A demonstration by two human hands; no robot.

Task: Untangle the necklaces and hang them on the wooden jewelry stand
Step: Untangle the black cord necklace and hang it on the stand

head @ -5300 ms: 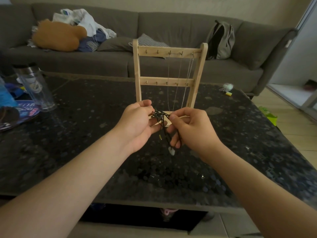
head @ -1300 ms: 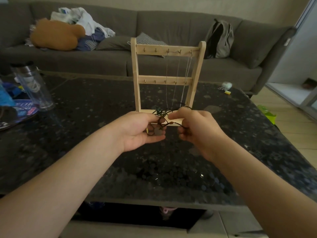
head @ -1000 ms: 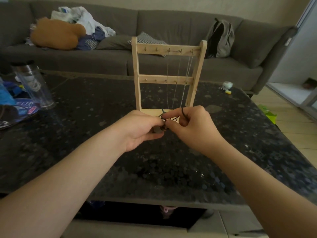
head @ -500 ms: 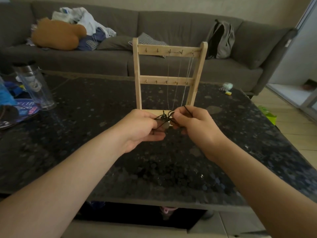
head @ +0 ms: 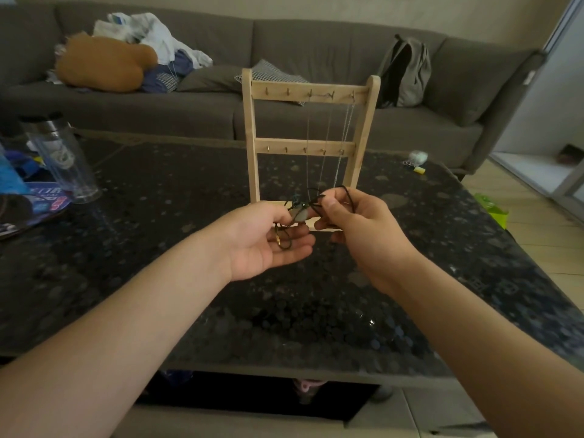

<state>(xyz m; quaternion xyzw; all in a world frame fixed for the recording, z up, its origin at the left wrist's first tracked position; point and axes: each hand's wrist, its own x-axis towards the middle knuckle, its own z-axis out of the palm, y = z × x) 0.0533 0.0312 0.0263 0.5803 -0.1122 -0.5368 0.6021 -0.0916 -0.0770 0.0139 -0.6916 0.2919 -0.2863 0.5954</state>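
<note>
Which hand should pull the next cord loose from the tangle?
Probably the right hand: it pinches a strand of the black cord tangle at the top, while the left hand cradles the rest.

Dim room, daylight from right, wide-angle warp

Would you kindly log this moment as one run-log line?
step: untangling | left hand: holds cord | right hand: pinches cord | stand: chains hung

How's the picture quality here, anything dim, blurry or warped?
Head view: dim room light, brighter far right; wide lens bows the sofa and table; black cord tangle between left hand and right hand looks soft; chains on the wooden stand barely show.
</note>
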